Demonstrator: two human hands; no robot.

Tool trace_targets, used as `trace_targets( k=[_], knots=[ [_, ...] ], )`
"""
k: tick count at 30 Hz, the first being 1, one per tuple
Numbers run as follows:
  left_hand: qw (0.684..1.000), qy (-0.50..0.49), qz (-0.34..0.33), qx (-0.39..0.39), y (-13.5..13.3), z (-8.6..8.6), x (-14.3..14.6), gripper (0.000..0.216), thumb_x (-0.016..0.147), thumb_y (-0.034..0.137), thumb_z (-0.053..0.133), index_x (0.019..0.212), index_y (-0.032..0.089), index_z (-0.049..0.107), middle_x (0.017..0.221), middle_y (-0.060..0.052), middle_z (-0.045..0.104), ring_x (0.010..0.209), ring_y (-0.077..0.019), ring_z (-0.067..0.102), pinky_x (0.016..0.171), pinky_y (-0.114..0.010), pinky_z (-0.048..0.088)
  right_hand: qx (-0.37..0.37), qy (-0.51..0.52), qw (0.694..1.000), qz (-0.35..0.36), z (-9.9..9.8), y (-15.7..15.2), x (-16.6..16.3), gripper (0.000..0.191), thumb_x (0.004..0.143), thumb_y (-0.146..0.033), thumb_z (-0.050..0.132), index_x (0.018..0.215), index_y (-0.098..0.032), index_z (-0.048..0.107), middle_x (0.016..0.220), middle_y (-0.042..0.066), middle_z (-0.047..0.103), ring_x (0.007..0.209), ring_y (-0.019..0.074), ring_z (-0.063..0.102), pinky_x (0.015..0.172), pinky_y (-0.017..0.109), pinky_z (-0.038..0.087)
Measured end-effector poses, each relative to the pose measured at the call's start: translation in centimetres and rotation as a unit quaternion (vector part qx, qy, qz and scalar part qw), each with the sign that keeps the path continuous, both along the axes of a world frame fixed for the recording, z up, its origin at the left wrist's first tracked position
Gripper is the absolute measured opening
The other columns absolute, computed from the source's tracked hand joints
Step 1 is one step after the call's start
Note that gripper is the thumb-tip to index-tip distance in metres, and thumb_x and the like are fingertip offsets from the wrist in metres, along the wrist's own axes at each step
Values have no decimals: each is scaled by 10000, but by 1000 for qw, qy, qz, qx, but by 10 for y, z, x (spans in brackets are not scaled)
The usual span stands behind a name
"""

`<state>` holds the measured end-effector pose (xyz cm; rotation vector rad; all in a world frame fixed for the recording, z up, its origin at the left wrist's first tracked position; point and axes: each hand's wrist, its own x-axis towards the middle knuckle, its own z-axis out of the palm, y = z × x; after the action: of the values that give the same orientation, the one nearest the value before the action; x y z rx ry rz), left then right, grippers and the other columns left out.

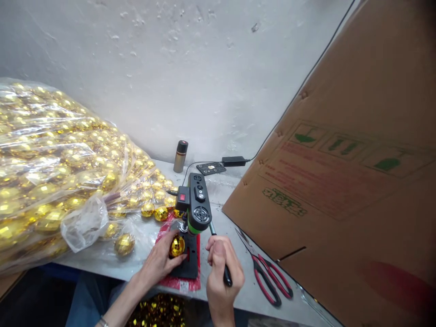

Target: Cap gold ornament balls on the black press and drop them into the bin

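A small bench drill press (196, 202), black with a green band, stands on a black base over a red mat (180, 282). My left hand (160, 261) pinches a gold faceted ball (177, 245) and holds it on the base under the drill head. My right hand (223, 270) is wrapped round the machine's black lever handle (226, 274), to the right of the base.
A big clear bag of gold balls (51, 168) fills the left; loose balls (124, 243) lie near it. Red-handled scissors (269, 274) lie to the right. A large cardboard sheet (340, 181) leans at right. A metal can (180, 156) and power adapter (234, 161) stand by the wall.
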<state>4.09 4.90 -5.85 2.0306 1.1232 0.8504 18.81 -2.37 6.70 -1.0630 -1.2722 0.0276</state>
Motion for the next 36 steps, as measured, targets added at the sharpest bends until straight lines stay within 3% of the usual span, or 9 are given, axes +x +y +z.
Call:
trace_targets(
  k=[6, 11, 15, 19, 23, 31, 36],
  knots=[
    [999, 15, -30, 11, 5, -12, 10, 589, 823, 307, 789, 1372, 243, 587, 1301, -127, 718, 1210, -330, 687, 1039, -477, 570, -5, -6, 1000, 1, 1, -3, 0, 284, 1050, -119, 422, 807, -222, 527, 724, -22, 525, 608, 104, 503, 542, 222, 400],
    [998, 43, -34, 23, 5, -15, 15, 532, 825, 283, 754, 1333, 236, 602, 1221, -114, 722, 1095, -300, 723, 944, -430, 598, -9, -11, 1000, 2, 3, -5, 0, 287, 1049, -109, 419, 805, -224, 517, 716, -25, 513, 609, 101, 499, 543, 209, 408],
    [995, 86, -31, 30, 4, -11, 20, 529, 785, 292, 757, 1290, 222, 612, 1121, -101, 754, 1030, -313, 740, 898, -421, 587, -6, -15, 1000, 5, 0, -4, 1, 291, 1044, -99, 420, 801, -224, 520, 719, -21, 509, 626, 105, 518, 562, 212, 431],
    [992, 121, 15, 18, 4, -1, 27, 397, 797, 378, 755, 1150, 222, 663, 1030, -88, 773, 971, -325, 745, 864, -417, 566, -4, -23, 1000, 4, -1, -5, 2, 296, 1038, -92, 423, 797, -221, 535, 708, -17, 507, 646, 118, 542, 587, 230, 453],
    [992, 120, 38, 32, 3, 5, 32, 332, 791, 396, 756, 1061, 217, 685, 943, -74, 768, 892, -312, 732, 903, -443, 529, -1, -34, 999, 8, -2, -7, 3, 280, 1030, -87, 433, 809, -222, 539, 712, -15, 523, 666, 123, 567, 599, 234, 461],
    [990, 119, 48, 54, 2, -5, 32, 380, 750, 422, 782, 1070, 238, 691, 942, -61, 771, 880, -315, 718, 899, -453, 492, 30, -72, 997, -18, -42, -3, 6, 299, 1050, -149, 399, 784, -231, 508, 718, -18, 561, 625, 120, 568, 579, 250, 437],
    [991, 111, 47, 49, 2, -7, 33, 389, 741, 421, 788, 1070, 239, 692, 948, -56, 775, 874, -307, 714, 917, -460, 485, 40, -50, 997, -42, -61, 0, 4, 305, 1062, -186, 390, 789, -236, 518, 722, -24, 579, 641, 131, 573, 652, 285, 447]
  ],
)
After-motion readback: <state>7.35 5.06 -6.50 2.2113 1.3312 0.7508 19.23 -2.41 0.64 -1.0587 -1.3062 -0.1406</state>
